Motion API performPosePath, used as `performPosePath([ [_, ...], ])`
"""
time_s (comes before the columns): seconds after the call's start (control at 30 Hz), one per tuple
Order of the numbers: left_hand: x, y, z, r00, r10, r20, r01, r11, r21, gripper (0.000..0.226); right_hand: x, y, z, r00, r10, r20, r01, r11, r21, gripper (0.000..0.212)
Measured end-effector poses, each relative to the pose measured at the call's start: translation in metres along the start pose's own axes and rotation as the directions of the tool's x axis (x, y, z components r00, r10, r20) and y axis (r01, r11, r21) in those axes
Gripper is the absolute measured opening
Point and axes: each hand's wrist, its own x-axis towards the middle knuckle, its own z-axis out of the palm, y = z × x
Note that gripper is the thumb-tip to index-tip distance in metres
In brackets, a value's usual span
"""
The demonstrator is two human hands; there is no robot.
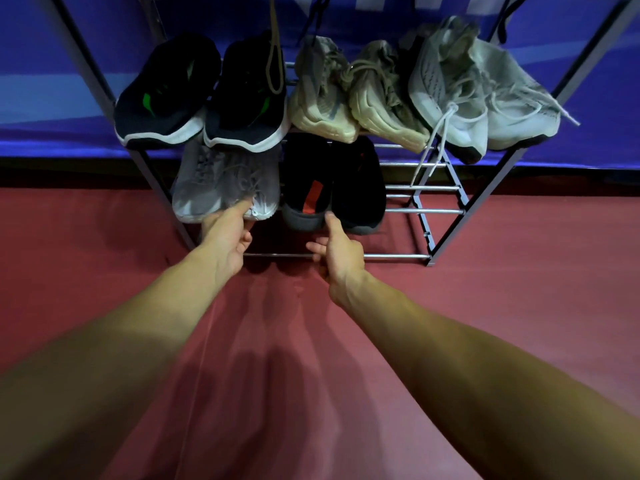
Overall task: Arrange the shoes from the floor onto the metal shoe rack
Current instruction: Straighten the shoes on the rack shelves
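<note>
A metal shoe rack [421,211] with a grey frame and shiny rods stands in the upper middle of the frame, on a red floor [526,278] and against a blue backdrop [52,98].

On its upper shelf, at the upper left, sits a pair of black shoes with green patches [162,95] and white soles, toes toward the camera. A brown cord [275,64] hangs from above over the right shoe of this pair. Just beside them, in the middle, is a pair of beige shoes [346,95] with ribbed soles. At the upper right a pair of white shoes [478,95] juts over the shelf edge, and one white lace [429,150] dangles past the rods below. Dark marks run along the side of the left white shoe, too small to read.

On the lower shelf, left of centre, lies a pair of grey shoes [221,181]. The left hand [228,240] has its thumb laid on the toe of the right grey shoe, with its fingers curled just under the sole; whether they pinch it I cannot tell. Beside the grey pair is a pair of black shoes with a red tab [332,181]. The right hand [337,251] touches the toe of the left one with a straight thumb, its fingers loosely curled below, holding nothing
</note>
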Motion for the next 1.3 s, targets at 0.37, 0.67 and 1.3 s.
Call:
performPosePath([
  [0.37, -0.001, -0.009, 0.004, 0.997, -0.071, 0.032, 0.073, 0.996, -0.043, 0.010, 0.014, -0.017, -0.018, 0.990, -0.021, -0.140, 0.037, 0.993, 0.108, 0.021],
  [0.67, -0.012, -0.023, 0.015, 0.985, -0.121, 0.123, 0.111, 0.990, 0.087, 0.026, 0.022, -0.031, -0.029, 0.971, -0.057, -0.231, 0.108, 0.970, 0.216, 0.017],
  [1.3, -0.028, -0.042, 0.045, 0.953, -0.220, 0.207, 0.192, 0.971, 0.144, 0.014, 0.022, -0.033, -0.044, 0.979, -0.051, -0.200, 0.114, 0.941, 0.319, 0.010],
])
